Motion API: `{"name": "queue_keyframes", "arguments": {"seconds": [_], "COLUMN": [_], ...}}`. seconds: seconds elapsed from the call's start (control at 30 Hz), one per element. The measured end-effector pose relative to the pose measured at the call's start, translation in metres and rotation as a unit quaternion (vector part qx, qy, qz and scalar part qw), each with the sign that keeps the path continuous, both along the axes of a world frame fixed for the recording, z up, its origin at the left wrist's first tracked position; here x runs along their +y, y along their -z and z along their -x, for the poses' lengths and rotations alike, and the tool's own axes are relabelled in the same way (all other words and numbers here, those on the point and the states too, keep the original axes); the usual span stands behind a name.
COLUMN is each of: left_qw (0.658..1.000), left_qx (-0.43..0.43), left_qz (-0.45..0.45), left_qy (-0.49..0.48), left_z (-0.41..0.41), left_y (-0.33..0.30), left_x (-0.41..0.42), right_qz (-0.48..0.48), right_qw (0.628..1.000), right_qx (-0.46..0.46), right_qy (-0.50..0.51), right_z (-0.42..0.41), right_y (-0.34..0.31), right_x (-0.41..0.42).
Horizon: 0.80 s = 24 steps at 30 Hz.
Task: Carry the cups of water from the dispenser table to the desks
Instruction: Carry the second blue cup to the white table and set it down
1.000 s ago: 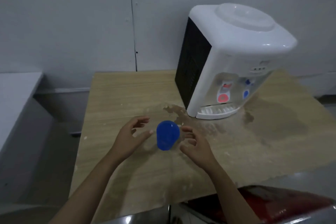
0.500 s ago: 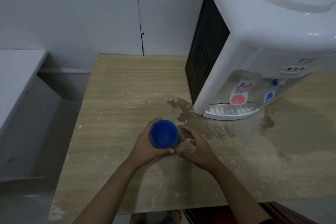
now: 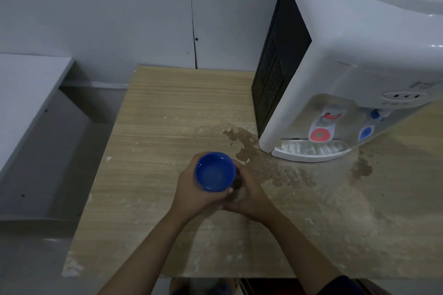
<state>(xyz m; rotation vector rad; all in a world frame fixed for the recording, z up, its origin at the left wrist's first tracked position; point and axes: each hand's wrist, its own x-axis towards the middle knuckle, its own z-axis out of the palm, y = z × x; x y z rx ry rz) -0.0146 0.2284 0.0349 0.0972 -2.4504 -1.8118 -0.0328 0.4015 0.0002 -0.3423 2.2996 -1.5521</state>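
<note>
Cup (image 3: 215, 172), blue, mouth open to the camera, sits low over the worktop (image 3: 167, 112) just in front of the dispenser (image 3: 354, 60), and both hands are on it. The left hand (image 3: 191, 195) wraps the near-left wall, fingers curled round the far side and the thumb laid along the near rim, so that hand has a full grip. The right hand (image 3: 249, 195) closes in from the other side, its fingers curled against the cup's right wall and tucked under the left thumb; how firmly they press is hard to tell, since the cup hides most of them. Two hands on one cup looks like a steadying hold, the sensible way to keep an open vessel level before walking off with it. Inside there is a pale sheen that may be water, though the level cannot be read in this dim light. Whether the base rests on the wood or is just clear of it is also not visible from above. The cup stands left of the drip tray (image 3: 309, 151), near the dark stain (image 3: 242, 139) spreading from the dispenser's corner, a likely sign that spills happen here. Red tap (image 3: 320, 134) and blue tap (image 3: 365, 132) are well apart from the hands, so filling seems finished and the carry to the desks is the step in hand. A grey shelf (image 3: 26, 93) lies off to the left, beside the worktop.
</note>
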Motion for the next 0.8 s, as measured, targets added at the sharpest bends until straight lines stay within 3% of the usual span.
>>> {"name": "queue_keyframes", "arguments": {"seconds": [0.23, 0.43, 0.8], "left_qw": [0.999, 0.998, 0.991], "left_qx": [0.031, 0.036, 0.049], "left_qz": [0.005, -0.004, -0.018], "left_qy": [-0.027, -0.045, -0.126], "left_z": [-0.009, -0.026, -0.083], "left_y": [-0.037, -0.057, -0.092], "left_x": [-0.003, -0.006, -0.053], "right_qz": [0.111, 0.205, 0.186], "right_qw": [0.992, 0.978, 0.981], "right_qx": [0.04, -0.013, 0.032], "right_qy": [0.044, 0.036, -0.038], "right_z": [-0.001, -0.011, -0.042], "right_y": [-0.014, -0.023, -0.061], "right_x": [-0.033, -0.053, -0.114]}}
